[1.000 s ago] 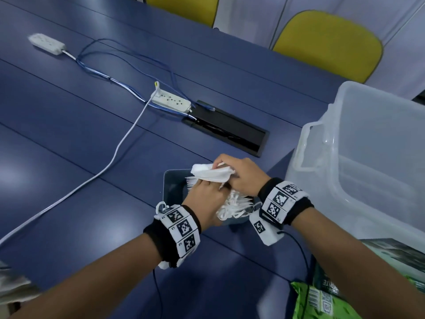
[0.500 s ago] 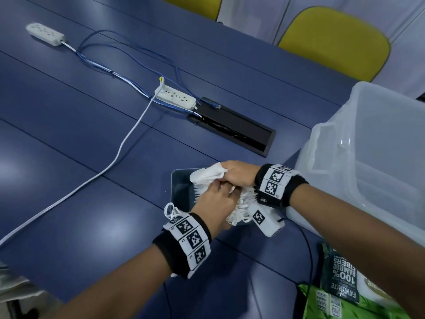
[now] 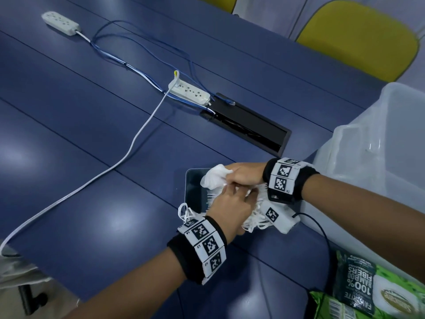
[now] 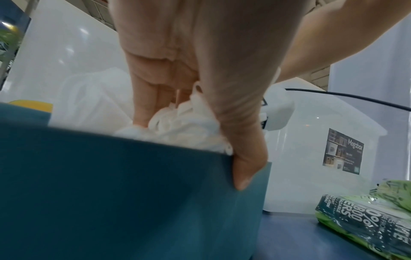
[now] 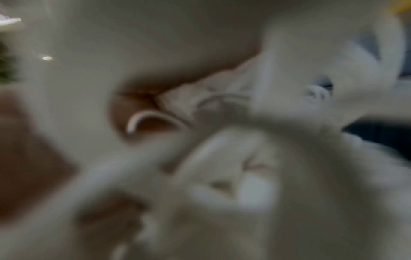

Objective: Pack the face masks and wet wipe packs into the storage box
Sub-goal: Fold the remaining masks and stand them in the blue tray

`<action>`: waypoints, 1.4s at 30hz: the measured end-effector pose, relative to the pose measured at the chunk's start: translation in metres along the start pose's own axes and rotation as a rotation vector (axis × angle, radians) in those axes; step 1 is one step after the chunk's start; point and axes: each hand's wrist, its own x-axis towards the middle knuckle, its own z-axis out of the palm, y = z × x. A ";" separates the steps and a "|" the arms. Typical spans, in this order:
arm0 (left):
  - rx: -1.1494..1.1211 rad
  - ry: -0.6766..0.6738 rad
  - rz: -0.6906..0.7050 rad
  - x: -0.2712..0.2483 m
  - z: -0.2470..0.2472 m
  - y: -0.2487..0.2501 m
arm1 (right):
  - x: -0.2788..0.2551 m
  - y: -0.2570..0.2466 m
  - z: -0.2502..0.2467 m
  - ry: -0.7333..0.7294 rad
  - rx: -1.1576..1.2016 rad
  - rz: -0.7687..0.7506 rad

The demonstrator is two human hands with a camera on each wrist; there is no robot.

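Both hands clutch a bundle of white masks (image 3: 215, 179) over a teal box (image 4: 133, 184): right hand (image 3: 245, 177) gripping its top, left hand (image 3: 230, 209) grasping the looped straps. The clear bin (image 3: 377, 143) stands just right, wipes (image 3: 368, 286) nearer. Power strips (image 3: 189, 92) and cables lie far left.

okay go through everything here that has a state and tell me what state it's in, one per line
Face masks: bunched, gripped by both hands over the teal box.
Teal box: open, masks inside.
Storage box: lid off, looks empty.
Wet wipe packs: sealed, lying on the table.
Left hand: gripping masks.
Right hand: gripping masks.
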 end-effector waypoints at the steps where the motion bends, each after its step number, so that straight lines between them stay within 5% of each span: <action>1: 0.006 -0.013 0.022 0.001 0.000 0.000 | 0.000 -0.002 0.002 0.013 -0.034 0.016; 12: 0.027 0.030 0.063 0.008 0.007 -0.005 | -0.025 0.005 -0.005 0.236 -0.395 -0.050; 18: 0.004 0.063 0.059 0.006 0.007 -0.007 | -0.031 0.017 0.002 0.171 -0.674 0.118; 25: -0.136 0.127 0.080 0.007 0.021 -0.014 | -0.016 0.013 -0.001 0.143 -0.428 0.141; 35: -0.535 0.403 0.081 -0.007 0.052 -0.024 | -0.005 0.022 0.008 0.096 -0.498 0.154; 42: -0.499 0.209 0.014 0.005 0.041 -0.029 | -0.007 0.017 0.015 0.150 -0.342 0.196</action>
